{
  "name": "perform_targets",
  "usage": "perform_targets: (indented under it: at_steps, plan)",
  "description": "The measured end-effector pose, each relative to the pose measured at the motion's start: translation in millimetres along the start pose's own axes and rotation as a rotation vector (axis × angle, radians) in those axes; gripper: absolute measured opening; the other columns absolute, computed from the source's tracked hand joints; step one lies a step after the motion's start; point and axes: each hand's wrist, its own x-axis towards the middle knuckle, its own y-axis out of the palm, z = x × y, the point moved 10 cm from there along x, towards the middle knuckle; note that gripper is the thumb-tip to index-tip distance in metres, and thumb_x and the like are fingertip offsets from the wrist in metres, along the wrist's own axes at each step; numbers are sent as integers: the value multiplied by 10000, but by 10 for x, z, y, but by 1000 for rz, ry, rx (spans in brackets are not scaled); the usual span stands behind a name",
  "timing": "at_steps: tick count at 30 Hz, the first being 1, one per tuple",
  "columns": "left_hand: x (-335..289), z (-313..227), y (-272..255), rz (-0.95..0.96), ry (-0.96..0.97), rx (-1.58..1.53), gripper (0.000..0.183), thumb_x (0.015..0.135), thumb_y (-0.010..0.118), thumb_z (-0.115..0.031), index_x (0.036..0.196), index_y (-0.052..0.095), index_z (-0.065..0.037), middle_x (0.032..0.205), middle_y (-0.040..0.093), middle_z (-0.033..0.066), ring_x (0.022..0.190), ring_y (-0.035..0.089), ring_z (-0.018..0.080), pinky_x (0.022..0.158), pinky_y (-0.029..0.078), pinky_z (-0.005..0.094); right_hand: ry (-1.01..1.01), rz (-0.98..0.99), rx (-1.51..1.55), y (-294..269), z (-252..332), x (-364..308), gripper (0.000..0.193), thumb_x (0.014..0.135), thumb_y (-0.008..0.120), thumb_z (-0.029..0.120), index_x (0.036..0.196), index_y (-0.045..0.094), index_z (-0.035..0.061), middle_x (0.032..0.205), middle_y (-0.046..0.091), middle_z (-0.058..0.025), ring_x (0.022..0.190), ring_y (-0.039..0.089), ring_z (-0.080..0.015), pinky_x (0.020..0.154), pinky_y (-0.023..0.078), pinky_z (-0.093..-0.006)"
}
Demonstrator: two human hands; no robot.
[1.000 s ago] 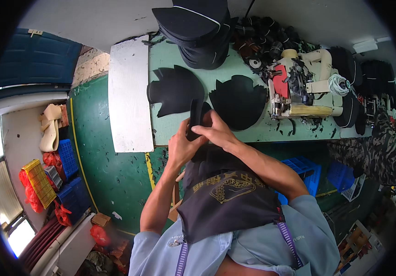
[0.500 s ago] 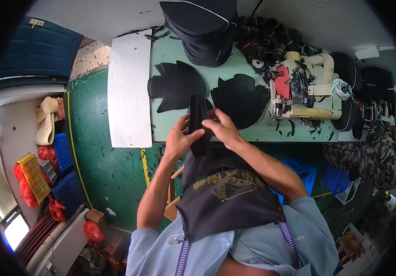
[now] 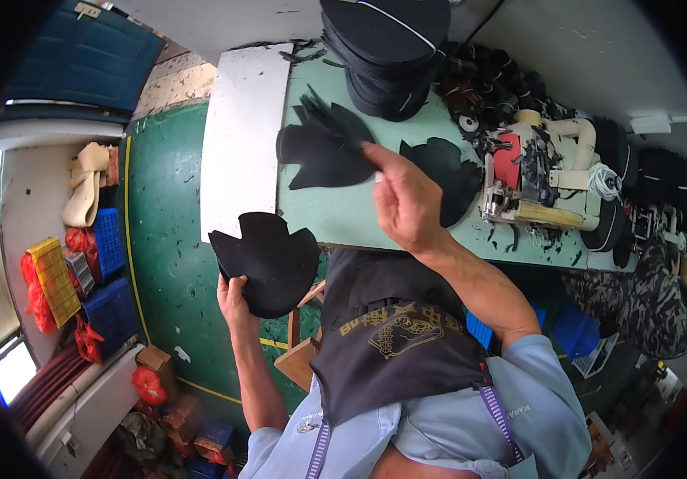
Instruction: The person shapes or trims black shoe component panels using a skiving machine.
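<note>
My left hand (image 3: 234,302) pinches a flat black cut piece (image 3: 268,267) by its lower left edge, holding it in front of the table edge. The piece has a rounded side and pointed, notched tabs on top. My right hand (image 3: 411,199) is closed over the table, fingertips on another black piece (image 3: 329,116) that is tilted and smeared by motion. Under it lies a notched black piece (image 3: 311,164) on the pale green tabletop (image 3: 335,207). A further black piece (image 3: 447,172) lies to the right, partly behind my right hand.
A tall stack of black pieces (image 3: 387,48) stands at the back. To the right is a cream-coloured machine (image 3: 547,211), with black rolls and scraps (image 3: 487,76) behind it. A white board (image 3: 240,144) covers the table's left end. Crates (image 3: 56,279) and red bags sit far left.
The bunched black pieces between both hands have been parted. My left hand moved left and toward me with one piece; my right hand carries another over the table piece. The view shifted slightly.
</note>
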Motion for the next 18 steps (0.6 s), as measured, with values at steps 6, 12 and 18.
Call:
perform_targets:
  at_steps: [6,12,18]
  plan:
    - [-153,189,277,69,-109,-95,460,842,502,1,1299,555,17,1119,684,137,922,710,230,838,616,367,1008,631,568,1141,-841,-1167,829,911,796,338,1542,348,40,1502,441,-218,1422,424,-304,1149,378,-387]
    - [-171,405,1104,217,-230,125,486,843,653,3,1316,545,7,1159,681,140,983,702,228,856,592,352,1234,676,818,1081,-876,-1742,896,870,827,320,1548,325,16,1357,530,-194,1292,517,-269,1098,421,-386]
    - [-9,398,1696,315,201,1067,479,838,731,-181,1253,602,22,853,727,239,798,738,370,732,567,426,736,338,242,526,-1004,-1469,580,865,816,367,1220,559,-14,1156,635,-175,1069,633,-270,925,501,-394]
